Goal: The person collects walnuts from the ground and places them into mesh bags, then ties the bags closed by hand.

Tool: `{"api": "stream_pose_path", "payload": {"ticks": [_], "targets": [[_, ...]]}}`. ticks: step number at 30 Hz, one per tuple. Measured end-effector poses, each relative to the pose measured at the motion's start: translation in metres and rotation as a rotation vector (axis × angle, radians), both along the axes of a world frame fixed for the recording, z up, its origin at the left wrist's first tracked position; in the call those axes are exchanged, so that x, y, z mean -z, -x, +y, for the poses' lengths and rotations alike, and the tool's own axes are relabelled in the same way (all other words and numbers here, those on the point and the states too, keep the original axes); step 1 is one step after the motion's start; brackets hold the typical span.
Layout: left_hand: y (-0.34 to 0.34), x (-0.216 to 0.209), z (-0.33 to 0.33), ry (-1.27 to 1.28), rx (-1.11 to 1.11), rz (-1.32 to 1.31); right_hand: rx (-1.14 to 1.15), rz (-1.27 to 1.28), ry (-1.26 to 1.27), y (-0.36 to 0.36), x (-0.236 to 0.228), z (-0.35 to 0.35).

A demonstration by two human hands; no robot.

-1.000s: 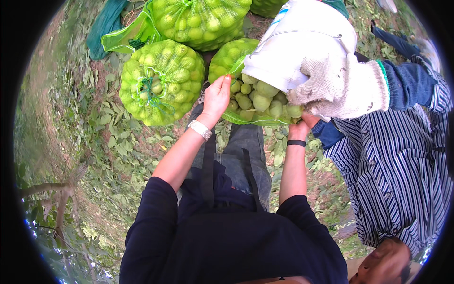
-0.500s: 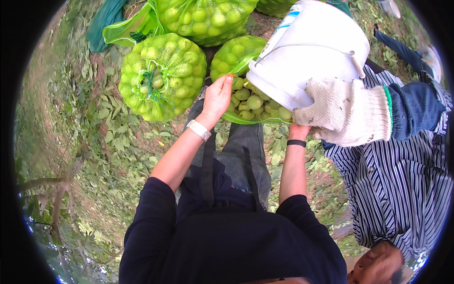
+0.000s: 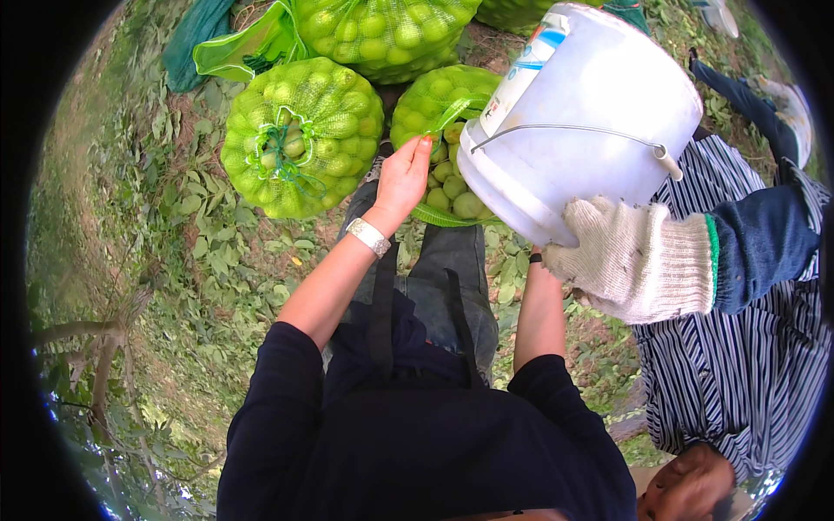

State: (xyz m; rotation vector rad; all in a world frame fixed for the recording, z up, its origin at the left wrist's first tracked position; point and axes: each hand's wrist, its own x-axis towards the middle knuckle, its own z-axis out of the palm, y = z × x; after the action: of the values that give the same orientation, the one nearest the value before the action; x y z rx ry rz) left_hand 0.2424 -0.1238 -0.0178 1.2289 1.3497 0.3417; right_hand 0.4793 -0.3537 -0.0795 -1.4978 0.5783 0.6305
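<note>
My left hand is closed on the rim of a green mesh bag, pinching its edge at the left of the mouth. Round green fruits fill the part of the bag that shows. A white bucket with a wire handle lies tipped on its side over the bag's right part, its opening toward the fruits. Another person's gloved hand is at the bucket's near rim. My right forearm reaches up to the bucket, which hides my right hand and its fingers.
A full, tied mesh bag of fruits stands to the left. Beyond it sits a larger full bag, beside a dark green cloth or net. The co-worker's striped shirt is close on my right. Leaves cover the ground.
The bucket and the gloved hand have shifted right and toward me. The bucket now covers my right hand, which showed at the bag's rim before. My left hand has stayed in place.
</note>
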Motion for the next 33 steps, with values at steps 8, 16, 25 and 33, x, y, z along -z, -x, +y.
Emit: {"api": "stream_pose_path", "payload": {"ticks": [8, 16, 25, 33], "targets": [[0.001, -0.004, -0.001, 0.014, 0.003, 0.017, -0.037, -0.015, 0.02, 0.003, -0.001, -0.002], [0.003, -0.004, -0.002, -0.001, -0.022, -0.016, -0.071, -0.036, 0.025, 0.005, 0.002, 0.0], [0.018, -0.002, -0.007, 0.004, -0.013, -0.002, -0.105, -0.072, 0.053, 0.01, 0.0, 0.002], [0.02, 0.0, -0.013, 0.068, -0.083, -0.032, -0.124, -0.108, 0.078, 0.018, -0.005, -0.007]]}}
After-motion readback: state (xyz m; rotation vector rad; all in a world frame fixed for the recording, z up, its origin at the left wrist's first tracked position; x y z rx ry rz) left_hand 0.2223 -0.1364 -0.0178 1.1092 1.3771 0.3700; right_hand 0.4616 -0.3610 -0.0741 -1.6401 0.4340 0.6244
